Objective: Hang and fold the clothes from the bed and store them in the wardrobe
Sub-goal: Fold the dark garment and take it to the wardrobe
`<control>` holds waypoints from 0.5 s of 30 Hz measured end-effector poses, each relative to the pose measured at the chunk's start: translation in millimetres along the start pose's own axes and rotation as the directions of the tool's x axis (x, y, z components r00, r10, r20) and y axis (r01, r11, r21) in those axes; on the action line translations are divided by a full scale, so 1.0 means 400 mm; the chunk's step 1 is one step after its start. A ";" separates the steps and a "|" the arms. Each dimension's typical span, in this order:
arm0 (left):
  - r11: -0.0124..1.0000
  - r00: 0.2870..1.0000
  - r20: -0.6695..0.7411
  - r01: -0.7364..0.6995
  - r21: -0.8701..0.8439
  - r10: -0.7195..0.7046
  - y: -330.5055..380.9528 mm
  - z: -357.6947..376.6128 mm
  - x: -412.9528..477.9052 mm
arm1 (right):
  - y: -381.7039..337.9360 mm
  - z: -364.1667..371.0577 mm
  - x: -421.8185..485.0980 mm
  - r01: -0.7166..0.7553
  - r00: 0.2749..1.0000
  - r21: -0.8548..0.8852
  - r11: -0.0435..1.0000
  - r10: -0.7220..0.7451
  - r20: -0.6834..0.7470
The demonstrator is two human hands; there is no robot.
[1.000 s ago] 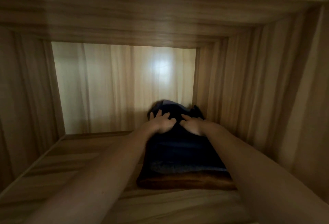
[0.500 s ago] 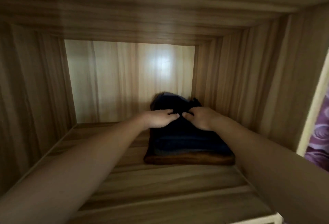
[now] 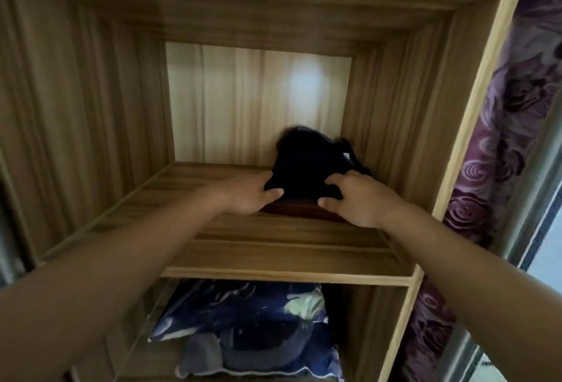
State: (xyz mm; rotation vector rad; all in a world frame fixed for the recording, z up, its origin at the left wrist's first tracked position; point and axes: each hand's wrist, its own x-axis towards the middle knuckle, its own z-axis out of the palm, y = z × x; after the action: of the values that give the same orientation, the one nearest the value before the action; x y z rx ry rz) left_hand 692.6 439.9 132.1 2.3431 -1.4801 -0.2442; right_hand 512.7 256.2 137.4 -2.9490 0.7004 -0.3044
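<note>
The left grip [image 3: 255, 191] was a bare hand. Its thumb lay on the front of the dark folded clothes [image 3: 304, 166] and its fingers curled over the left front corner, so it pinched the pile there. The right grip [image 3: 355, 199] did the same at the right front corner, with the thumb low and the fingers on top. The two grips were close together, with only a small gap between them.

The pile lay right in front of both grips, deeper in the wardrobe [image 3: 474, 108]. Its long side ran from front to back, away from the person. Both grips touched it, and neither looked nearer than the other. The pile sat close to the right wall and well apart from the left wall. I think the next move was to let go and pull straight back, or to give it one more push in.

The dark clothes looked soft and thick, with a lumpy hump at the back. They sat on a flat brown folded cloth [image 3: 292, 209]. That cloth lay on the wooden shelf [image 3: 273, 248], which was smooth with stripes. Below the shelf was a puffy blue pillow [image 3: 249, 321] with pale patches. At the right hung a purple curtain [image 3: 501, 169] with roses.
</note>
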 end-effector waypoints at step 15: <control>0.990 0.996 0.027 0.083 0.116 -0.087 0.002 0.068 -0.223 | -0.009 0.056 -0.278 -0.037 0.994 0.055 0.998 0.031 0.108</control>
State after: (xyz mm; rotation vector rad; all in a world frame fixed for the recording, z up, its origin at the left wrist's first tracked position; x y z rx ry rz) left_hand 643.9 514.3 103.4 2.5083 -1.4459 -0.2245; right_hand 422.0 310.8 97.2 -2.8710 0.7143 -0.1589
